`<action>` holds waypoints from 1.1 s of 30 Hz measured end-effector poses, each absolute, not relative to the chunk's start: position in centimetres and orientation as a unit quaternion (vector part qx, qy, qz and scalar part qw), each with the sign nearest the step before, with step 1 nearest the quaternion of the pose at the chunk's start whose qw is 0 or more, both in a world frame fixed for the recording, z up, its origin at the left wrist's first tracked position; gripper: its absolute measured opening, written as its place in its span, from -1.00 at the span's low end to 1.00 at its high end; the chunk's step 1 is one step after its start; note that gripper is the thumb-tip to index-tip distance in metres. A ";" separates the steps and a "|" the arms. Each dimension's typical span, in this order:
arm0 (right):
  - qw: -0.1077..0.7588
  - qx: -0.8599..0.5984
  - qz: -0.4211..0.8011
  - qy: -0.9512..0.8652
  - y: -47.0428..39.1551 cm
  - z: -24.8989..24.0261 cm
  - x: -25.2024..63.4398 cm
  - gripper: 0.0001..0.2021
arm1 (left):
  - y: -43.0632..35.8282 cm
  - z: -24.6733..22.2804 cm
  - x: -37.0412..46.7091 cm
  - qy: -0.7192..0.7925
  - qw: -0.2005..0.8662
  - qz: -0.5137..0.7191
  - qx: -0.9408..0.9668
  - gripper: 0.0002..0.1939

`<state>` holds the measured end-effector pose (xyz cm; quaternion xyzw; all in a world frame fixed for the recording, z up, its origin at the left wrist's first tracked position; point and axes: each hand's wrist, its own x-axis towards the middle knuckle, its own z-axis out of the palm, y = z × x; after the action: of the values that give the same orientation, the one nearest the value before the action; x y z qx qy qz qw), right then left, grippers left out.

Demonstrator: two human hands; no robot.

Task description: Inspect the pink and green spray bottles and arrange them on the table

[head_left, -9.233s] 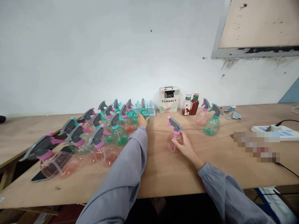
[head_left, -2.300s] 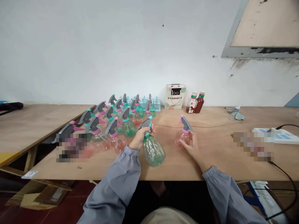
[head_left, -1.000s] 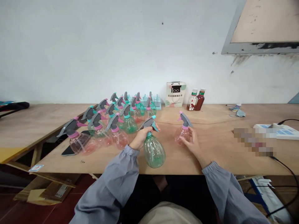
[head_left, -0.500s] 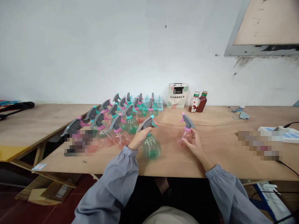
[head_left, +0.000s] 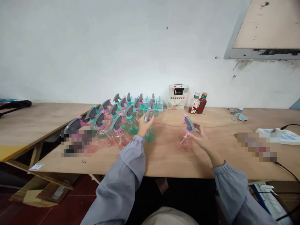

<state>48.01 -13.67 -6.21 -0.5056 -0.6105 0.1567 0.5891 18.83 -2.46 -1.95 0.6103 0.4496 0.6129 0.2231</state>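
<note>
On my feed, the left hand (head_left: 145, 124) has its fingers closed round the grey trigger head of a translucent green, rounded plastic spray bottle (head_left: 150, 135) at six o'clock. At four o'clock, a clear pink, bulbous plastic spray bottle (head_left: 184, 143) stands beside the right hand (head_left: 198, 136), whose fingers curve loosely; I can't tell whether they touch it. Both should handle light, smooth and slightly squeezable (trigger heads stiffer), so I'd favour the necks. The left forearm (head_left: 124, 175) angles toward one o'clock, the right forearm (head_left: 234, 184) toward ten.
</note>
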 end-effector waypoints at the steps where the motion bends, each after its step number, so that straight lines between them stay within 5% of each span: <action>1: 0.575 -0.496 0.174 -0.627 -13.4 -5.1 47.7 -0.31 | -2.5 -2.1 18.8 0.448 0.216 0.615 0.612 -0.84; 6: 0.527 -0.458 0.238 -0.676 -11.3 -1.9 46.1 -0.37 | -3.6 -4.4 18.3 0.466 0.244 0.618 0.584 -0.71; 11: 0.571 -0.454 0.269 -0.629 -9.2 -2.5 45.9 -0.65 | -4.4 -7.6 17.6 0.476 0.253 0.614 0.576 -0.50; 16: 0.626 -0.455 0.364 -0.519 -9.7 -1.1 45.3 -0.69 | -4.3 -8.9 17.0 0.486 0.255 0.587 0.596 -0.28; 33: 0.616 -0.304 0.462 -0.561 -13.5 1.5 41.8 -0.63 | -3.9 -9.4 16.8 0.485 0.254 0.573 0.610 -0.26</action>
<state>41.82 -13.50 1.54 -0.3042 -0.5609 0.4623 0.6157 16.80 -3.94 -9.41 0.6097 0.4853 0.5731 0.2535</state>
